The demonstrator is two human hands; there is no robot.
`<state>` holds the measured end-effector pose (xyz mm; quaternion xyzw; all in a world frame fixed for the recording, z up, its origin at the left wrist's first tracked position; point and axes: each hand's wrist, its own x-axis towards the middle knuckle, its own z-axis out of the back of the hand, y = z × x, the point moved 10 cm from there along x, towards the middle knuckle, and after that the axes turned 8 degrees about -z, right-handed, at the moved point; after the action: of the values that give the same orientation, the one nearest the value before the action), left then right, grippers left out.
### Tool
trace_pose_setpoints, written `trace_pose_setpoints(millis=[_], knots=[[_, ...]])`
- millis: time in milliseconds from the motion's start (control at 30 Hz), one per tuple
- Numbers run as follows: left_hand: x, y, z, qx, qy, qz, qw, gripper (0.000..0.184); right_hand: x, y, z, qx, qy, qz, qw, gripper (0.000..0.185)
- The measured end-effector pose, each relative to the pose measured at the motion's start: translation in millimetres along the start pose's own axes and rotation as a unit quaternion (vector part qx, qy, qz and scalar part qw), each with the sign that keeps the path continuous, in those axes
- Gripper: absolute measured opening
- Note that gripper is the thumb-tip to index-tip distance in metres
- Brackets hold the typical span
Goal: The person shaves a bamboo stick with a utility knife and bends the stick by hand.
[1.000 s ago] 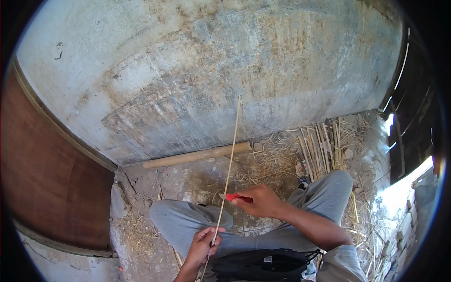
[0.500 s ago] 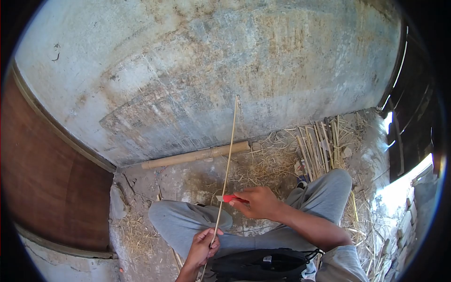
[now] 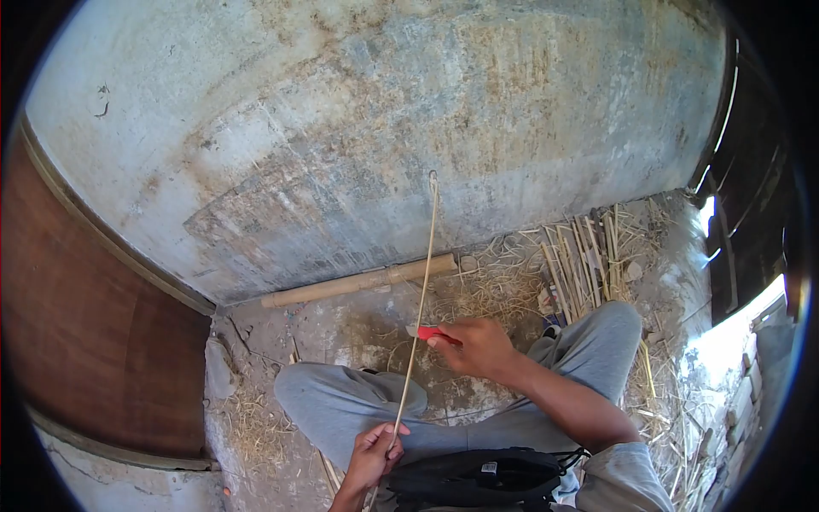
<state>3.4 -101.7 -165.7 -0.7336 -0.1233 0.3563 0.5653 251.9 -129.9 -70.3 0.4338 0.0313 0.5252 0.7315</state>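
Observation:
A long thin bamboo strip point(image 3: 423, 294) slants up from my lap toward the wall. My left hand point(image 3: 375, 454) is closed around its lower part, just above my lap. My right hand point(image 3: 479, 348) grips a red-handled utility knife point(image 3: 433, 333). Its short blade lies against the strip about midway along its length. The strip's far end is close to the wall; I cannot tell whether it touches.
A thick bamboo pole point(image 3: 358, 282) lies along the wall's foot point(image 3: 384, 128). Split bamboo sticks point(image 3: 584, 260) are bundled at the right, among shavings point(image 3: 503, 286) on the floor. A black bag point(image 3: 478, 478) rests in my lap, between crossed legs in grey trousers point(image 3: 324, 410).
My right hand has moved the knife up along the strip, away from my left hand. The strip's far end has tipped slightly right and down. My left hand sits slightly lower in view.

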Motion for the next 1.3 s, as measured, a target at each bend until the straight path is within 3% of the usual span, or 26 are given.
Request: trace_pose_setpoints(millis=[400,1033,1133,1233,1300], knots=[[-9.5,7.3,14.5,0.023,-0.015,-0.07,0.997,0.035,-2.3,7.9,-2.9,-0.044,-0.008,0.001,0.999,0.03],[-25.8,8.8,16.6,0.05,-0.027,-0.065,0.996,0.034,0.2,8.5,9.1,-0.052,-0.042,-0.004,0.998,0.026],[-34.6,3.8,20.0,0.052,-0.063,-0.132,0.988,0.035,4.8,1.9,14.1,-0.037,-0.056,-0.02,0.998,0.024],[-49.9,13.5,28.6,0.076,-0.07,-0.16,0.982,0.036,19.0,-20.4,33.8,-0.02,-0.102,-0.052,0.993,0.022],[-56.9,57.9,56.5,0.269,-0.061,-0.053,0.96,0.035,26.3,-35.0,52.6,-0.017,-0.137,-0.07,0.988,0.022]])
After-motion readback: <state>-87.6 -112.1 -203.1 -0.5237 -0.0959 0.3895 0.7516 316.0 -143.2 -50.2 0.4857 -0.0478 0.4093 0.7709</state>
